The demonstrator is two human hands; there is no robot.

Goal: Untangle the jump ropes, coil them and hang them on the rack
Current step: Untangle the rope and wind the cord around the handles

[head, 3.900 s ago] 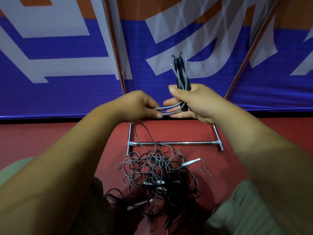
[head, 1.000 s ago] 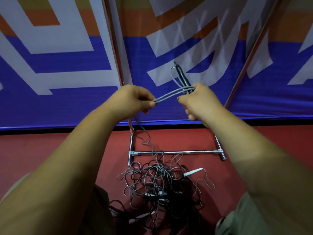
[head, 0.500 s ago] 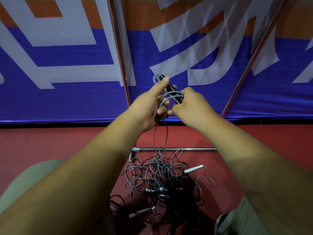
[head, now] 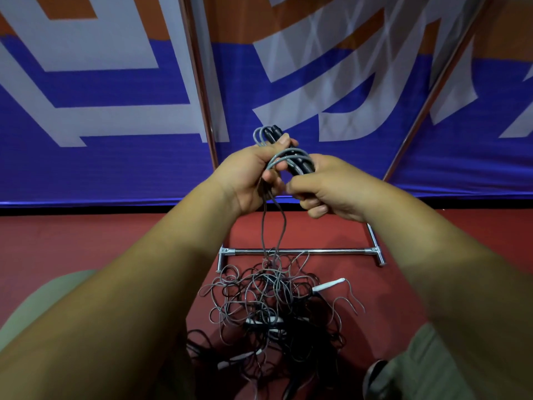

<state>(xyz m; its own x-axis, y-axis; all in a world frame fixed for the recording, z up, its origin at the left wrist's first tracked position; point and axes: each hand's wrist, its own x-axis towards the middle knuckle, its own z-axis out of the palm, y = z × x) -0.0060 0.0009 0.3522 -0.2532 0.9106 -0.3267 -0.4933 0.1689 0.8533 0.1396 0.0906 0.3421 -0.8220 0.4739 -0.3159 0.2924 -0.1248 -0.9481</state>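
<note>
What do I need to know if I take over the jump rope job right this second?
Left hand: grips the coiled rope near its top loops.
Right hand: grips the same coil lower down, around its black handles.
Its loose strand hangs down into the tangled pile on the red floor, in front of the rack.
Done: one rope mostly coiled.
Left: free that strand, finish the coil, hang it; then untangle, coil and hang the rest. No rope shows on the rack parts in view.
</note>
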